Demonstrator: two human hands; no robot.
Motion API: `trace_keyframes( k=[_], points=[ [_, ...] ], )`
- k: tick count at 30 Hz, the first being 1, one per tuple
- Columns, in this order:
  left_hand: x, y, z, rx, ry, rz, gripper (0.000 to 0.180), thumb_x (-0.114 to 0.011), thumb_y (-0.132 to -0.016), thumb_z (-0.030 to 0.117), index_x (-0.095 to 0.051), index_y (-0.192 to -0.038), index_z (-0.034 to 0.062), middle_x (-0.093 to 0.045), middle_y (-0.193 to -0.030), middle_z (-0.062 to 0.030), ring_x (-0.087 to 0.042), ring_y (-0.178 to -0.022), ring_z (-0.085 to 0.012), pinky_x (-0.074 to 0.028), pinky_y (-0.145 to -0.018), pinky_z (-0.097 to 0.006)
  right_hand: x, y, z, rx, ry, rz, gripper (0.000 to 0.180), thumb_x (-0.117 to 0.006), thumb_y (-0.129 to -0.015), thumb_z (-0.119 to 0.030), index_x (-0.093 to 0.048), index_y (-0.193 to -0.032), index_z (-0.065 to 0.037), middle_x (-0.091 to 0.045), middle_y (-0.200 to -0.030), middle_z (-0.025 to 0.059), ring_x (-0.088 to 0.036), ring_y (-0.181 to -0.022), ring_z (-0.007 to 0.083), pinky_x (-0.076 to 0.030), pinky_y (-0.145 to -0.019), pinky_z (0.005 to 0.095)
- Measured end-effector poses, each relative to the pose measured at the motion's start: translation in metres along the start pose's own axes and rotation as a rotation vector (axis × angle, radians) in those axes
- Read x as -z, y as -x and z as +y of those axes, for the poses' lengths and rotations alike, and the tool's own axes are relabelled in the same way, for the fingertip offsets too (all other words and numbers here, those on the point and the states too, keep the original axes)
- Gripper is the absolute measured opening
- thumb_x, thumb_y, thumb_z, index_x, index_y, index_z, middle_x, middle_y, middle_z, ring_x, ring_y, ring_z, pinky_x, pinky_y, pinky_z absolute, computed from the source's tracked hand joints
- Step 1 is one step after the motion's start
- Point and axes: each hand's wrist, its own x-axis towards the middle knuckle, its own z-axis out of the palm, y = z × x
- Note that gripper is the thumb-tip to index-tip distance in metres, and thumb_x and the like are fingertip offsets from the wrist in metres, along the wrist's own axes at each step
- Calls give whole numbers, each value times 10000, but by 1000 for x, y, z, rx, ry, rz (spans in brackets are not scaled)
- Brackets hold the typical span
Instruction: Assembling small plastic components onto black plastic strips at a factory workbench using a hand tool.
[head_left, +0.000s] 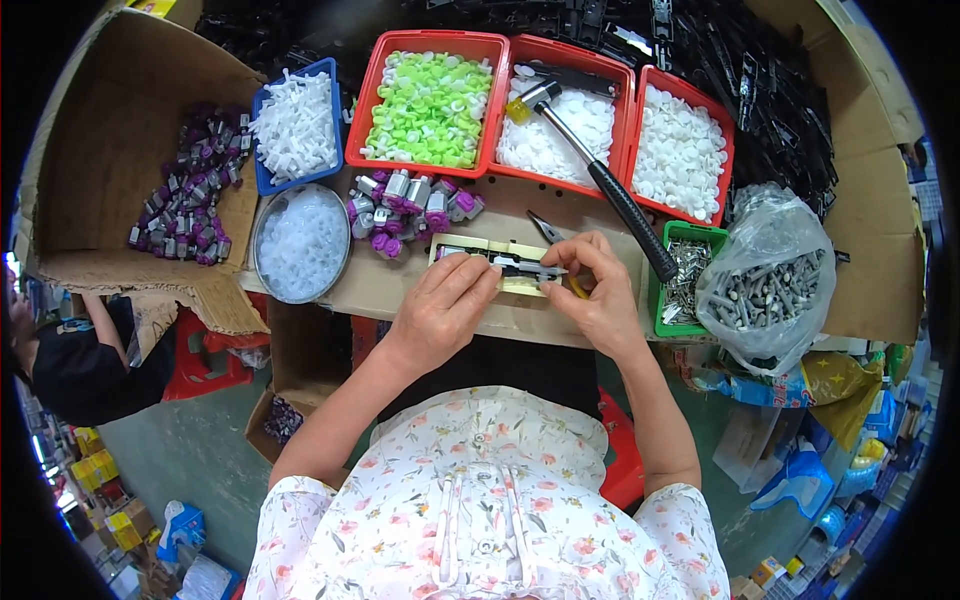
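Observation:
A cream-coloured fixture [492, 244] lies at the near edge of the bench, with a narrow black part [515, 262] in it carrying small white and grey pieces. My left hand [440, 310] closes over the left end of the fixture, its fingertips pressed at a white piece on the black part. From the other side, my right hand [600, 300] pinches the grey rod-like piece [540, 269] at the black part's right end. Just behind my right hand lie pliers [543, 226], their yellow handles partly hidden beneath it. Purple-and-grey motors [400, 205] are heaped behind my left hand.
Red trays hold green-white [366, 150] and white plastic pieces [680, 150]. A hammer [600, 175] rests across the trays. Left stand a blue tray [262, 180], a round dish [262, 285] and a cardboard box [90, 190]; right, a green tray [658, 310] and a plastic bag [770, 345].

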Motion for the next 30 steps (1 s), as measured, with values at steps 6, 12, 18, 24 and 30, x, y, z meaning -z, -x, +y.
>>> trace_keyframes(
  k=[6,12,18,24,30],
  points=[
    [2,-4,3,13,20,0,301,-760,-771,-30,-677,-1058,-61,-636,-1037,-152,-625,-928,-332,-527,-812,-421,10,10,-14,77,117,22,277,-751,-751,-12,-673,-1016,-34,-523,-987,44,-526,-892,143,-446,-743,274],
    [3,-7,5,-2,15,26,274,-744,-758,-43,-668,-1020,-56,-625,-1034,-164,-618,-937,-333,-527,-820,-415,84,3,-61,282,361,242,201,-737,-784,-30,-687,-978,-17,-629,-947,93,-606,-841,178,-470,-777,290],
    [3,0,1,-11,25,49,285,-744,-739,-47,-676,-1016,-39,-626,-1035,-162,-617,-958,-340,-527,-831,-419,174,-69,-39,216,846,560,302,-785,-807,-186,-638,-979,14,-645,-922,105,-624,-758,243,-493,-694,370],
    [14,0,5,-13,-15,69,283,-741,-726,-55,-692,-1003,-22,-636,-1023,-147,-616,-972,-334,-528,-833,-415,204,-120,-11,221,1222,503,362,-781,-817,-244,-550,-996,-32,-655,-828,192,-641,-760,396,-512,-684,456],
    [35,-6,3,98,-29,171,273,-770,-718,-38,-710,-982,-6,-650,-973,-128,-615,-932,-336,-528,-770,-404,226,-101,-20,182,977,631,192,-659,-880,-71,-628,-1061,-14,-694,-867,119,-690,-775,214,-526,-691,345]
  ],
)
